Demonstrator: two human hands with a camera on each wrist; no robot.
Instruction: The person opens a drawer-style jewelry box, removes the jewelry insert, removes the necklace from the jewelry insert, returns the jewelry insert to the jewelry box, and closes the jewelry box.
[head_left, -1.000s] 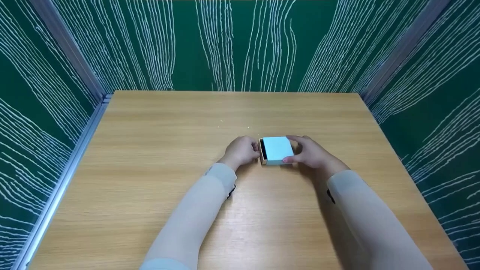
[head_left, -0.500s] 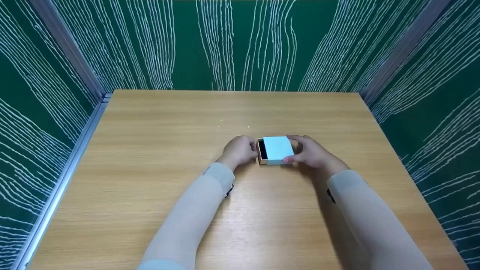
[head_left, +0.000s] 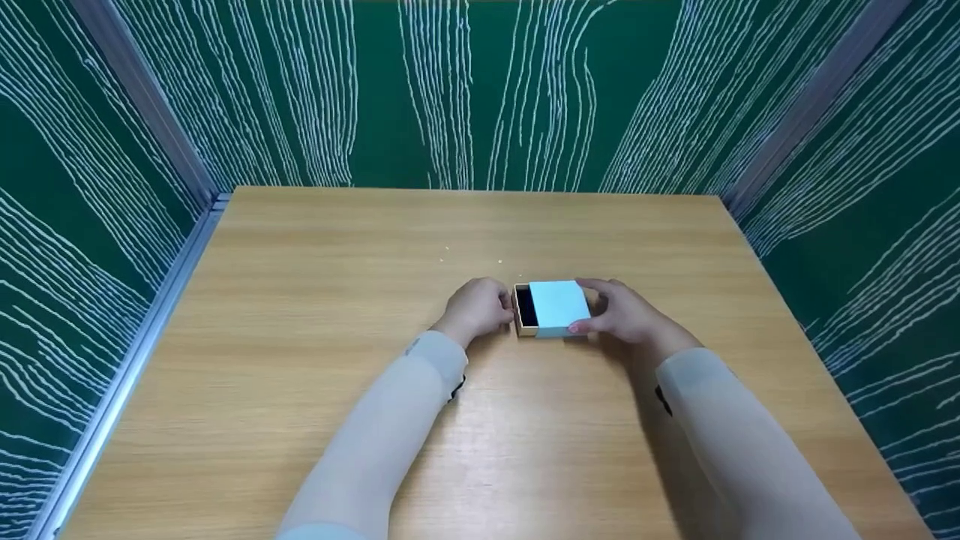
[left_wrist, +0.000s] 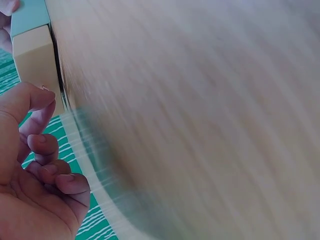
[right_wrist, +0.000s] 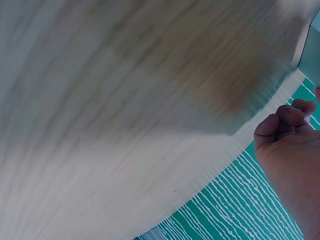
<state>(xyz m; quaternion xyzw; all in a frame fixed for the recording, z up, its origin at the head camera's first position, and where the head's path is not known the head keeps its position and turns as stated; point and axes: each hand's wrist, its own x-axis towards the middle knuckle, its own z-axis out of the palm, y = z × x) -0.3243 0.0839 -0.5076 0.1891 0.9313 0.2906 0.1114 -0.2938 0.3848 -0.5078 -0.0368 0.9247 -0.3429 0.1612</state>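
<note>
A light blue box sleeve (head_left: 560, 307) lies on the wooden table, with a tan drawer (head_left: 528, 331) sticking partly out of its left end. The strip of drawer that shows is dark inside. My left hand (head_left: 478, 309) is at the drawer's outer end; in the left wrist view, its thumb and forefinger pinch at the drawer's tan face (left_wrist: 36, 60), the other fingers curled. From the right, my right hand (head_left: 621, 311) grips the sleeve, thumb on the near side and fingers on the far side. The right wrist view catches just a corner of the sleeve (right_wrist: 312, 52).
Several tiny pale specks (head_left: 500, 262) lie on the table (head_left: 337, 300) beyond the left hand. Green walls (head_left: 502, 97) with white wavy lines stand at the back and both sides, with metal posts (head_left: 161, 97) at the corners.
The drawer has slid left out of the sleeve, so more of its dark inside shows. My left hand has moved slightly left with it, while my right hand keeps holding the sleeve.
</note>
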